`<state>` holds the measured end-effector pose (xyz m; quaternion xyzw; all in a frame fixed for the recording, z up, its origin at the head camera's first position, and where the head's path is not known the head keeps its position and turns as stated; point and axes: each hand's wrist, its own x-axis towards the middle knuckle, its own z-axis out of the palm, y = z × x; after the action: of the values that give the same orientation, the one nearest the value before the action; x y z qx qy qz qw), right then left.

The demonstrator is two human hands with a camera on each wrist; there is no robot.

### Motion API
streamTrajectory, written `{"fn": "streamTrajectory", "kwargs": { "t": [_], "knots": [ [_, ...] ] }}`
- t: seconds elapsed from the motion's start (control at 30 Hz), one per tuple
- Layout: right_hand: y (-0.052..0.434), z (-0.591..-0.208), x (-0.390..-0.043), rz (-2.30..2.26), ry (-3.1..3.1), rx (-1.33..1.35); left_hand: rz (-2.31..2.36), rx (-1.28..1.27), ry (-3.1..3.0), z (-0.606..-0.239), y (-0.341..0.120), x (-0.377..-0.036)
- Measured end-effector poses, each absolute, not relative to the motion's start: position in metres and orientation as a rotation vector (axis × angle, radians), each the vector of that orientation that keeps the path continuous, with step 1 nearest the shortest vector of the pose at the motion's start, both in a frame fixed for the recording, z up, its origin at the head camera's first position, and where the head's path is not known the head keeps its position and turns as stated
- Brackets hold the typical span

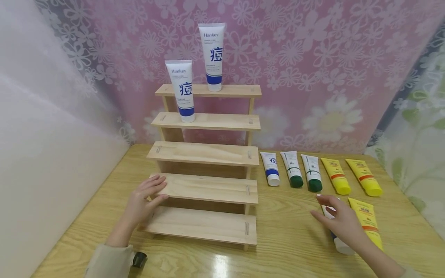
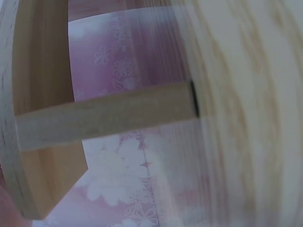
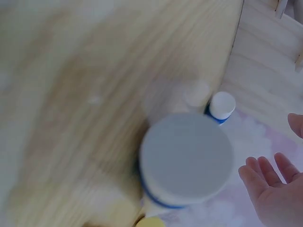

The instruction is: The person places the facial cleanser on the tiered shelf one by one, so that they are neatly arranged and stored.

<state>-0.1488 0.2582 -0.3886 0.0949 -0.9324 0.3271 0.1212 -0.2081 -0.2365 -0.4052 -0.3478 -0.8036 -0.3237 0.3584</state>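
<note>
My left hand (image 1: 144,197) grips the left end of the second-lowest step of a wooden tiered display stand (image 1: 205,152), thumb at the front edge and fingers toward the back. The left wrist view shows the stand's bare wood close up. Above a white squeeze tube (image 1: 344,246) with a blue band hovers my right hand (image 1: 342,222), thumb and fingers apart. In the right wrist view the tube's white cap (image 3: 187,158) is large, and the hand is apart from it. White-and-blue tubes stand cap-down on the top step (image 1: 213,58) and the second step (image 1: 180,92).
Along the back right lie another white-and-blue tube (image 1: 270,168), two white tubes with green caps (image 1: 292,168), and two yellow tubes (image 1: 335,175). Another yellow tube (image 1: 366,220) lies beside my right hand. A small black object (image 1: 139,260) sits near my left sleeve.
</note>
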Motion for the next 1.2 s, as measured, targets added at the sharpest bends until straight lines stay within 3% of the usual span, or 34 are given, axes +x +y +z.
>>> {"fn": "streamTrajectory", "kwargs": {
  "t": [0.7,1.2],
  "knots": [
    [0.295,-0.397,-0.133,0.947,-2.934,0.002,-0.832,-0.883,-2.083,-0.404,-0.239,-0.206],
    [0.311,-0.411,-0.131,0.818,-3.033,-0.032,-0.798,-0.869,-2.103,-0.403,-0.237,-0.206]
  ]
}}
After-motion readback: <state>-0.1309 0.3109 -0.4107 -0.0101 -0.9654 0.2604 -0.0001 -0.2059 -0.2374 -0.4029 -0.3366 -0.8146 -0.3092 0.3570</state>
